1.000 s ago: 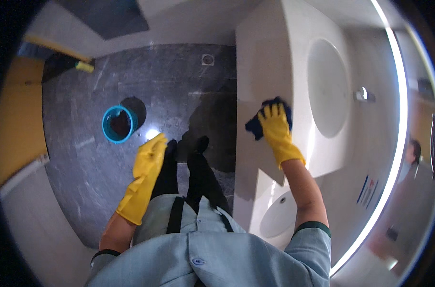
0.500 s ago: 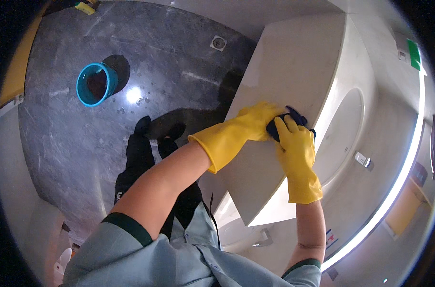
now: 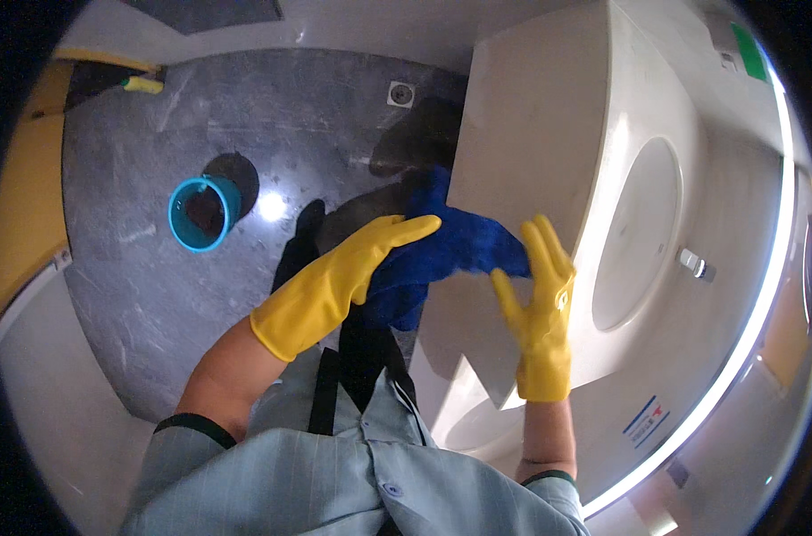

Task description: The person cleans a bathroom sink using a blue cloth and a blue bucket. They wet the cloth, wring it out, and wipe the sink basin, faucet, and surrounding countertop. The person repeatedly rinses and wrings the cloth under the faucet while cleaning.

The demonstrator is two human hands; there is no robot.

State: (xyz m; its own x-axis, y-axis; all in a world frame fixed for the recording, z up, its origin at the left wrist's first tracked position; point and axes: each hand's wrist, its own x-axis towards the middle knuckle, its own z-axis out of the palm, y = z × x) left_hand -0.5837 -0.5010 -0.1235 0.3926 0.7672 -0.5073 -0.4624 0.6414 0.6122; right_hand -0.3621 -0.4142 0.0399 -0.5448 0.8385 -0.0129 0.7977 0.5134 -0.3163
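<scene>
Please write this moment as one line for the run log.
left hand: yellow glove, on blue cloth | right hand: yellow glove, open, beside cloth | cloth: before white basin counter | floor: blue bucket

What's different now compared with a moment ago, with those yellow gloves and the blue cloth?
The left hand came up from the person's side and took the blue cloth off the counter front. The right hand let it go and now hangs open beside it. The blue bucket and the basin stayed put.
</scene>
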